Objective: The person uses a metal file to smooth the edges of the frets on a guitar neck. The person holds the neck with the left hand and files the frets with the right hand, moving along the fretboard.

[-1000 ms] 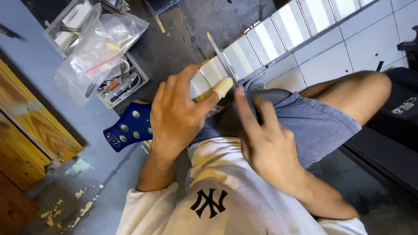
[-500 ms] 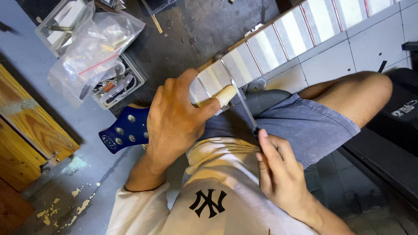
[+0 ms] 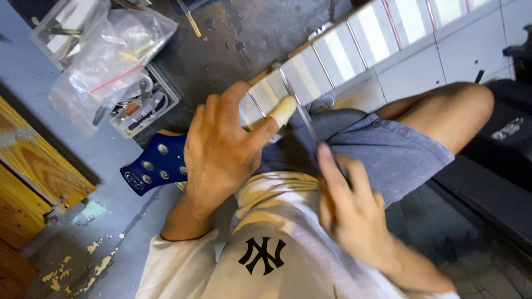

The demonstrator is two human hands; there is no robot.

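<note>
I see my left hand (image 3: 221, 149) wrapped over the guitar neck (image 3: 332, 61) near its blue headstock (image 3: 152, 169), the thumb wearing a pale wrap. My right hand (image 3: 354, 216), blurred, holds a thin metal file (image 3: 299, 108) laid across a fret between strips of masking tape. The neck rests on my lap over blue shorts (image 3: 388, 155). A plastic bag (image 3: 105, 61) and parts tray (image 3: 144, 105) sit on the floor beside me.

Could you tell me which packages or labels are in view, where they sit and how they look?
Plastic bag: top left on the floor, clear and crumpled, with a red seal strip.
Parts box: under the bag, clear, rectangular, holding small tools.
Shirt emblem: bottom centre, black on white.
</note>
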